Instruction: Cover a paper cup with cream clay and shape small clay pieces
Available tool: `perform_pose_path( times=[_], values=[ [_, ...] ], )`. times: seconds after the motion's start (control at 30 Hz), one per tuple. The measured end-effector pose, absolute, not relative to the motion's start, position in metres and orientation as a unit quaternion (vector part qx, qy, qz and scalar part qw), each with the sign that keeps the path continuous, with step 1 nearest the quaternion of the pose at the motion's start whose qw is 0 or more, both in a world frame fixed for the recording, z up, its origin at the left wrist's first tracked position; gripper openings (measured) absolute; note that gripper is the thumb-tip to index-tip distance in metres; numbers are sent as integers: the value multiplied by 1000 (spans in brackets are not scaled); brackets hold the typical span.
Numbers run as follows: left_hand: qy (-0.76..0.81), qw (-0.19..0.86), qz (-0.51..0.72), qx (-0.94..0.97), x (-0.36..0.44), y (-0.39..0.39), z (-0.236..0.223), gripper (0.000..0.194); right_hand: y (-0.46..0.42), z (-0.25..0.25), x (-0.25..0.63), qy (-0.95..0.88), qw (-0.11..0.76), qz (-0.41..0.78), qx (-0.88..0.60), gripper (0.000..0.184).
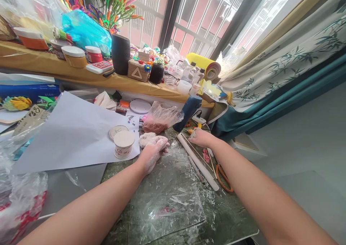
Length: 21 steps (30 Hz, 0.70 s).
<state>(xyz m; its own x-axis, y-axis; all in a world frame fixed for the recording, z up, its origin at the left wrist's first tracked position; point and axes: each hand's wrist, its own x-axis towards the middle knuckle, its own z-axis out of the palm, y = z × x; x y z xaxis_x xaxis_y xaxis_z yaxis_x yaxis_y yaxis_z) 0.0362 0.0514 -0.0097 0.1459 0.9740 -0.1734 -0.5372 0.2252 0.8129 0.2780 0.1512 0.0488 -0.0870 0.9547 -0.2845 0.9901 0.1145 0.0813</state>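
Observation:
My left hand (154, 154), dusted with white powder, has its fingers curled closed beside a whitish lump of dough or clay (147, 139). Whether something small sits inside those fingers is hidden. Farther right, my right hand (202, 138) reaches over the far ends of thin sticks, its fingers slightly apart next to a yellow-orange tool (190, 131). A pale rolling pin (198, 162) lies diagonally between my hands. Under my left wrist spreads a clear sheet (167, 187) smeared with white. Orange-handled scissors (224, 180) rest below my right forearm.
Left of my hands, a lidded round tub (124, 144) stands on white paper (72, 129). Behind them are a plastic bag with a reddish-brown lump (155, 124) and a dark blue cylinder (187, 112). Jars, a black speaker (120, 54) and craft supplies crowd the windowsill ledge (108, 81).

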Motion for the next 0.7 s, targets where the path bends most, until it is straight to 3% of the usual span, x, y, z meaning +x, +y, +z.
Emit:
perform_pose_path(
  times=[0.13, 0.3, 0.37, 0.4, 0.47, 0.53, 0.63, 0.7],
  values=[
    [363, 681, 559, 303, 36, 51, -9, 34, 136, 71, 284, 750, 65, -66, 655, 33],
    [372, 642, 601, 297, 36, 50, -9, 27, 70, 61, 258, 780, -38, -41, 623, 52],
    [375, 630, 612, 295, 35, 50, -10, 25, 34, 39, 232, 817, -29, -87, 569, 42],
    [376, 627, 615, 295, 35, 50, -10, 24, 17, 28, 217, 833, -19, -114, 541, 46],
    [378, 624, 616, 296, 34, 51, -9, 24, -14, 13, 191, 830, -23, -163, 534, 71],
    [377, 626, 614, 299, 33, 51, -9, 24, -39, 8, 176, 855, -25, -222, 469, 81],
    [372, 630, 613, 299, 33, 51, -9, 26, -58, 12, 182, 897, -7, -310, 316, 73],
    [371, 633, 610, 301, 34, 51, -8, 26, -56, 13, 197, 884, 7, -312, 349, 69]
  ],
)
